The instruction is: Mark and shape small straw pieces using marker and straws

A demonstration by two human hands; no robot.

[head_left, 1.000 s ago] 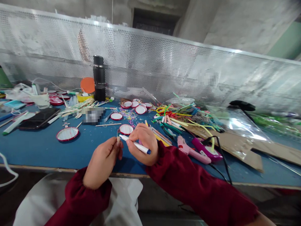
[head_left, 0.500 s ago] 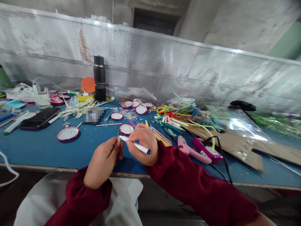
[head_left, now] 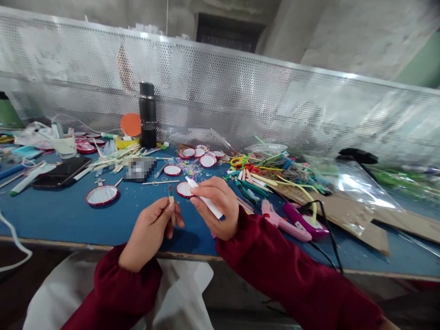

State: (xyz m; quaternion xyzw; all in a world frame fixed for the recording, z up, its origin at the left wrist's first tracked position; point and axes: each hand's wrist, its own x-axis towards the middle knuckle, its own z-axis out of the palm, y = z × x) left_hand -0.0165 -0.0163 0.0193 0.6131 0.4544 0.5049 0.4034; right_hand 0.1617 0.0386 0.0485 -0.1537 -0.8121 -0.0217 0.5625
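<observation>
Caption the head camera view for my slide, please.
A left hand holds a small stick and a right hand holds a white pen at a cluttered blue table.

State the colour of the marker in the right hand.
The marker is white with a blue end, best seen in the head view.

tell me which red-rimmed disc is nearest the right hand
The red-rimmed disc just beyond the marker in the right hand: the marker partly covers it in this view, while the other discs lie farther from that hand.
</observation>
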